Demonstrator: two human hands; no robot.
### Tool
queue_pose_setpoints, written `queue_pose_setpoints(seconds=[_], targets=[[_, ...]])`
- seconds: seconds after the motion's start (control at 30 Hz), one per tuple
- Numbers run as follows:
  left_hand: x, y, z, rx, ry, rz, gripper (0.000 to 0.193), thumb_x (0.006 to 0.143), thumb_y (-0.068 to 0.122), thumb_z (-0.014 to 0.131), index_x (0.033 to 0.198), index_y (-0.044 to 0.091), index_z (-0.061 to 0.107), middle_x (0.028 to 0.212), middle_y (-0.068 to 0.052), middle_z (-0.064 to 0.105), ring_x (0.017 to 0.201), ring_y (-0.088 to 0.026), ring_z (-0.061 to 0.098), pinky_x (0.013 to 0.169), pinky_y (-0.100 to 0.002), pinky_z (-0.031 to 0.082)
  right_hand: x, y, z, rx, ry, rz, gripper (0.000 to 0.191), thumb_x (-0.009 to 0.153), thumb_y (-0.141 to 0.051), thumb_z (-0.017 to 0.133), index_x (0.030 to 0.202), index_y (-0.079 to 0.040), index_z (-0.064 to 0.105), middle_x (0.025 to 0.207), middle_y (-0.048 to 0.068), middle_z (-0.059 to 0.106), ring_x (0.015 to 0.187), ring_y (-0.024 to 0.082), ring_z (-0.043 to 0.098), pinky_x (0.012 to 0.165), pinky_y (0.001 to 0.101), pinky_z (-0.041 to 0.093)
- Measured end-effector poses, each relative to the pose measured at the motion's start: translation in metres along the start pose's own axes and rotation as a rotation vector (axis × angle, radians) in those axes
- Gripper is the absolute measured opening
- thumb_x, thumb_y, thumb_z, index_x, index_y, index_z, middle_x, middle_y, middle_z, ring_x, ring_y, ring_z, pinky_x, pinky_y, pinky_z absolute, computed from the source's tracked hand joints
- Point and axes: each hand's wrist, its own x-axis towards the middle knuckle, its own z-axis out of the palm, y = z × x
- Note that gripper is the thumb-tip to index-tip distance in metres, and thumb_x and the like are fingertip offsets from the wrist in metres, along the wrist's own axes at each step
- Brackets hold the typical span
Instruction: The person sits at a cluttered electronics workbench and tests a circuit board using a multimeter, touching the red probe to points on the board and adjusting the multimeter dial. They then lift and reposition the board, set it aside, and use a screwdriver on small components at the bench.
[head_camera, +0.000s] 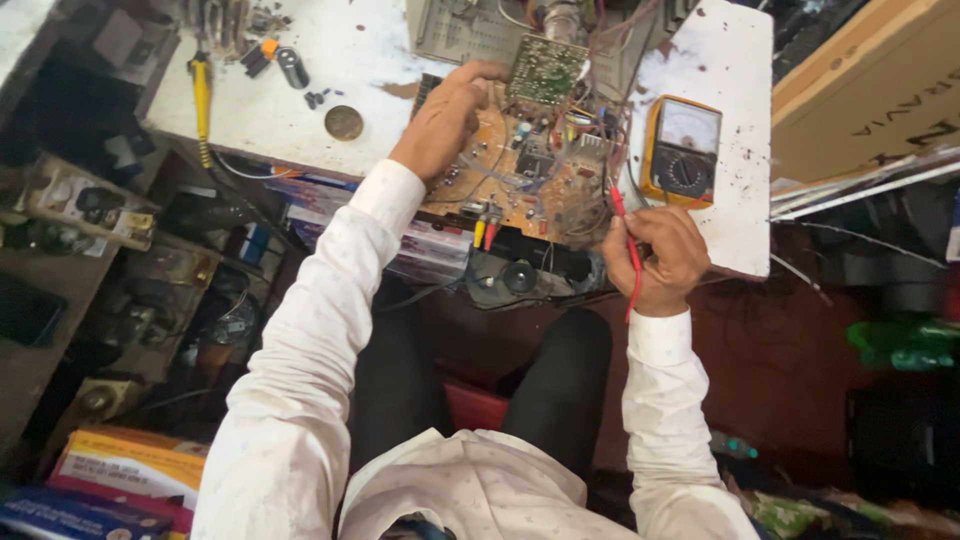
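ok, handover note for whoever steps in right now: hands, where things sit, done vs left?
Left hand: resting on the far left part of the brown circuit board, steadying it.
Right hand: gripping the red probe, tip at the board's right edge.
Yellow multimeter: flat on the white bench, right of the board.
Small green board: standing at the far edge of the brown one.
Done: board exposed, probe in hand.
Left: meter reading not legible; a second probe is not visible.

At your right on the tabletop (730, 90) lies a yellow-cased meter (680, 150) with a pale rectangular dial window. Beyond it leans a large brown cardboard box (870, 80). Down at your left lie an orange-and-white flat carton (130, 465) and a blue package (60, 515).
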Motion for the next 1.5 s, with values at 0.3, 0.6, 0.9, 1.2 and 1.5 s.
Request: queue_pose_setpoints(seconds=[0.3,0.6,0.9,1.2,1.5], targets=[[0.003,-0.003,-0.001,0.088,-0.008,0.139,0.033,0.107,0.026,0.041,0.128,0.013,0.063,0.091,0.009,0.044,0.07,-0.004,0.038,0.061,-0.024,0.036,-0.001,0.001,0.0,-0.003,-0.005,0.023,0.021,0.086,0.009,0.08,0.09,0.0,0.062,0.086,0.014,0.069,0.075,0.028,0.066,0.063,0.0354,0.049],[0.007,0.005,0.003,0.057,0.054,0.136,0.032,0.11,0.028,0.042,0.129,0.014,0.064,0.081,0.008,0.041,0.066,-0.003,0.037,0.057,-0.022,0.033,-0.002,0.002,-0.001,-0.014,0.004,0.019,0.021,0.086,0.009,0.081,0.09,0.0,0.063,0.087,0.015,0.07,0.077,0.029,0.067,0.066,0.0365,0.052],[0.027,0.013,0.001,0.198,0.123,0.444,0.047,0.118,0.04,0.039,0.133,0.01,0.071,0.106,0.004,0.055,0.091,-0.007,0.049,0.082,-0.026,0.043,-0.005,0.005,-0.002,-0.023,0.016,0.012,0.02,0.086,0.009,0.08,0.091,0.0,0.063,0.091,0.016,0.07,0.082,0.031,0.069,0.068,0.0367,0.055],[0.04,0.004,0.002,0.097,0.135,0.281,0.062,0.113,0.055,0.033,0.121,0.008,0.072,0.097,0.002,0.048,0.083,-0.009,0.045,0.074,-0.026,0.043,-0.005,0.004,-0.004,-0.03,0.001,0.053,0.018,0.085,0.01,0.079,0.09,0.001,0.064,0.088,0.015,0.07,0.074,0.027,0.066,0.06,0.0332,0.049],[0.032,0.014,0.002,0.02,0.102,0.228,0.069,0.107,0.06,0.029,0.124,0.008,0.072,0.093,0.003,0.043,0.071,-0.008,0.04,0.06,-0.026,0.034,-0.004,0.004,-0.006,-0.029,0.004,0.046,0.018,0.086,0.009,0.079,0.09,0.001,0.064,0.087,0.015,0.07,0.074,0.027,0.066,0.06,0.0336,0.049]])
